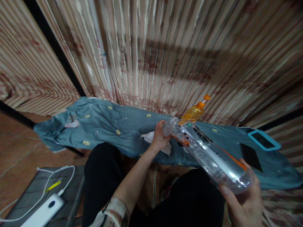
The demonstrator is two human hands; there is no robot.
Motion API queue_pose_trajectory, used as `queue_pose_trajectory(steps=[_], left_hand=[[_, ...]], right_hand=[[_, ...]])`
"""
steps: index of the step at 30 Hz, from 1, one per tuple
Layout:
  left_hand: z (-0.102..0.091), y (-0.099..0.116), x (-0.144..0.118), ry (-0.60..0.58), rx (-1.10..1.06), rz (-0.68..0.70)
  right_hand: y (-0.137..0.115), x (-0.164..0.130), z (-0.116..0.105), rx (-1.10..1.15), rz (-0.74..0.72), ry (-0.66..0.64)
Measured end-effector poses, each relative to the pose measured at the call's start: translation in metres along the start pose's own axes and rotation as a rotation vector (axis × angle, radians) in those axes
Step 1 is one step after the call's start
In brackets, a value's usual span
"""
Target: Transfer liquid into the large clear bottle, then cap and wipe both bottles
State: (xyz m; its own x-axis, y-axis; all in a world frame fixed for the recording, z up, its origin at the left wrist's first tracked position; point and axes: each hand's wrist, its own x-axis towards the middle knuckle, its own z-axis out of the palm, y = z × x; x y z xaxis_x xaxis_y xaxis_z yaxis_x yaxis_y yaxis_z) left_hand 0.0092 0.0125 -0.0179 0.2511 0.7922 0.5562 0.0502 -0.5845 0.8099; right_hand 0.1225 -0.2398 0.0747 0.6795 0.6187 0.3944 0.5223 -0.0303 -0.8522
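Observation:
A large clear plastic bottle (pixel 210 154) with a silver-and-orange label is held at a slant above the bed-like surface. My right hand (pixel 246 198) grips its base at the lower right. At the upper left, my left hand (pixel 161 137) is closed around the clear plastic at the bottle's neck end; the fingers partly hide what they grip there. Below and behind my left wrist lies a crumpled white cloth or tissue (pixel 148 137). Behind the bottle's neck stands a yellow bottle (pixel 193 113) with an orange top, partly covered by the clear one.
A long surface covered in patterned blue-green fabric (pixel 132 126) runs across in front of my knees. On its right lie a black phone (pixel 251 156) and a blue-framed tablet (pixel 264 140). Lower left, a white power bank (pixel 44 211) with a cable rests on a dark seat. Striped curtains (pixel 156 56) hang behind.

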Motion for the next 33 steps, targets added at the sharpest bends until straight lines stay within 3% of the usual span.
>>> queue_pose_trajectory(steps=[12,27,33], left_hand=[[-0.002,0.005,0.001,-0.003,0.006,-0.03],[-0.005,0.009,0.001,-0.025,0.012,-0.041],[-0.004,0.01,0.0,-0.02,0.012,-0.052]], right_hand=[[0.007,0.0,0.0,0.075,0.051,0.044],[0.009,0.001,-0.002,-0.003,0.014,0.022],[0.018,0.003,-0.007,-0.093,-0.072,-0.032]])
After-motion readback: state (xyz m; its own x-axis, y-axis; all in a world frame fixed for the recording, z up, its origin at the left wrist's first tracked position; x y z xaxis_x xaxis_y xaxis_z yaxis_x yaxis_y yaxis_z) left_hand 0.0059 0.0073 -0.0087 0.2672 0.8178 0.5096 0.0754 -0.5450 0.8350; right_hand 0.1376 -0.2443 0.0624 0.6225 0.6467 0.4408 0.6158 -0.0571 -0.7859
